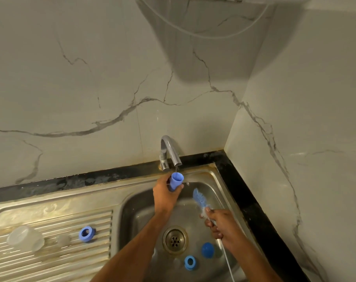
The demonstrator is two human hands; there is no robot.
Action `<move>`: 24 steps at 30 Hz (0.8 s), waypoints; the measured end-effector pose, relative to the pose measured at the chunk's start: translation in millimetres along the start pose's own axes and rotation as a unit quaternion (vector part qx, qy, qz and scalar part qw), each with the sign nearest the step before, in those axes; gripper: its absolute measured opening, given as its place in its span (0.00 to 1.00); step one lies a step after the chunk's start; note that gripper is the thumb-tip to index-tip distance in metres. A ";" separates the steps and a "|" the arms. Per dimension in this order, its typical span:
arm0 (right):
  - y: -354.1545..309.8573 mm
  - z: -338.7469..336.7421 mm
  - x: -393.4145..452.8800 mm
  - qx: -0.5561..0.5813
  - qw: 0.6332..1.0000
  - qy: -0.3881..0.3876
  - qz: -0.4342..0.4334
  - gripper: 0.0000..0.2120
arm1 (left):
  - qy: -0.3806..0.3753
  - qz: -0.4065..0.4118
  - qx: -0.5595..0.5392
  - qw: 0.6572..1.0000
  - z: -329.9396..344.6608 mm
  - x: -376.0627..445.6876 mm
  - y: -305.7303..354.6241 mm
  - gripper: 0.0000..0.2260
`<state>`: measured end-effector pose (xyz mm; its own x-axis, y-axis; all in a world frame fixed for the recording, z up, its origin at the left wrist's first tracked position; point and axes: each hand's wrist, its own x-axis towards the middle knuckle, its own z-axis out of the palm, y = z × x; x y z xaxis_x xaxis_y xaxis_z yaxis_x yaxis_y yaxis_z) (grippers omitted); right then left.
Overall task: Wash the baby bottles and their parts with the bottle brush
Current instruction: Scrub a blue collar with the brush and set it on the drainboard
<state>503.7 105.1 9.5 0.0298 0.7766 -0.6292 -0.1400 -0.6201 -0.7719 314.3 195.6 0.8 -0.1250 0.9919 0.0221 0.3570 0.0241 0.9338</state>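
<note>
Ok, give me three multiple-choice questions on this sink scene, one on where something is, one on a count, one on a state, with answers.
1. Where is the blue bottle held?
A. under the tap spout
B. on the drainboard
C. over the drain

2. How many blue rings are in view?
A. one
B. two
C. four

3. What is the right hand doing?
A. resting open on the sink rim
B. turning the tap
C. gripping the bottle brush

Answers:
1 A, the left hand holds it below the tap, where a thin stream falls.
2 B, one ring on the drainboard, one ring in the basin.
3 C, its fingers curl round the handle of the bottle brush.
</note>
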 end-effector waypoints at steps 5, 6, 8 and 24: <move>-4.1 6.0 -0.2 -0.016 1.000 0.005 0.002 0.16 | -0.005 -0.011 -0.010 1.000 -1.8 -5.0 -7.6 0.18; -4.2 6.7 0.1 -0.015 1.000 -0.002 0.004 0.16 | -0.002 -0.018 -0.010 1.000 -3.4 -6.6 -10.3 0.18; -6.0 9.4 -2.3 -0.006 1.000 -0.027 0.007 0.16 | 0.006 -0.030 -0.005 1.000 -7.9 -10.3 -16.5 0.19; 8.9 53.4 12.1 -0.074 0.996 -0.056 -0.004 0.11 | 0.102 -0.091 0.085 0.987 -64.1 -50.6 -30.4 0.20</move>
<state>450.0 114.9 -0.1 -0.0822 0.7843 -0.6149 0.0070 -0.6165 -0.7873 250.4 136.7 -5.8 -0.3794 0.9237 -0.0523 0.4601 0.2375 0.8555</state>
